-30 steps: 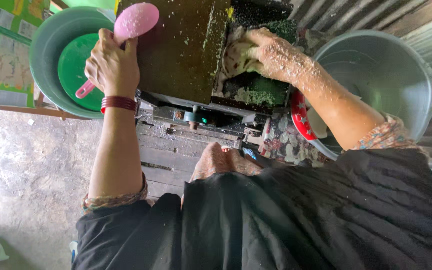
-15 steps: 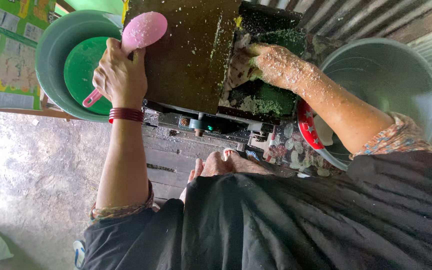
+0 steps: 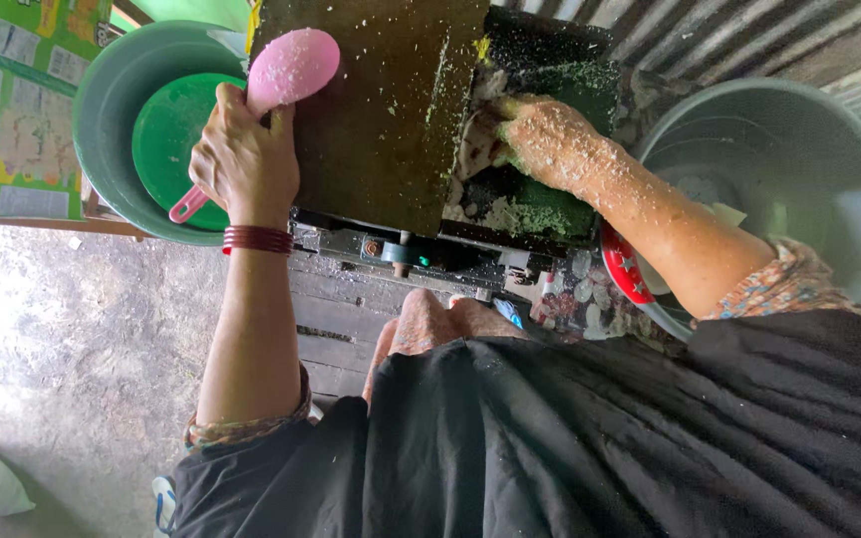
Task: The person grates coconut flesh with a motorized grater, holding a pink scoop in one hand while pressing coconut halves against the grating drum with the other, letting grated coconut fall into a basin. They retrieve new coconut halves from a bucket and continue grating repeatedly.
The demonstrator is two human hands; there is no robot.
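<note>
Pink scoop (image 3: 291, 68) sits in left hand's (image 3: 243, 164) closed grip; right hand (image 3: 550, 142) presses green pulp (image 3: 540, 214).

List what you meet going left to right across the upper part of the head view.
Green printed carton → grey-green basin → green bowl inside it → left hand holding the pink scoop → dark flecked machine block → right hand on green pulp → large grey bucket.

Corrugated metal wall (image 3: 739, 35), dirt floor (image 3: 52, 329)
</note>
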